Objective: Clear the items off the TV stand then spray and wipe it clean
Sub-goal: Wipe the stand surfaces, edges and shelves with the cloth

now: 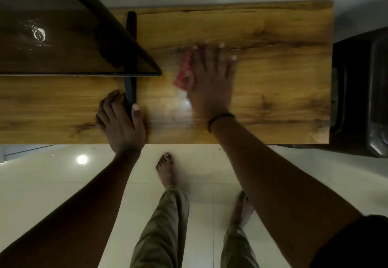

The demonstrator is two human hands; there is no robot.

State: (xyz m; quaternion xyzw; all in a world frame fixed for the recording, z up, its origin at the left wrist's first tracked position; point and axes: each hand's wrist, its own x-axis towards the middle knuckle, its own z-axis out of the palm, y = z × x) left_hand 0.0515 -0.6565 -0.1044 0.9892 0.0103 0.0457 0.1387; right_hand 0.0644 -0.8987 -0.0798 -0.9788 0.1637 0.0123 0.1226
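The wooden TV stand (273, 83) stretches across the upper half of the view. My right hand (212, 74) lies flat with straight, spread fingers on a red cloth (184, 72) in the middle of the stand top; the hand is blurred by motion. A wet, shiny patch (180, 108) shows on the wood near my wrist. My left hand (120, 122) grips the front end of the TV's black foot (130, 57), thumb on its right side and fingers curled on its left.
The dark TV screen (63, 43) stands over the left part of the stand. A black box-like object (361, 91) sits against the stand's right end. Below is white tiled floor (210, 183) with my bare feet.
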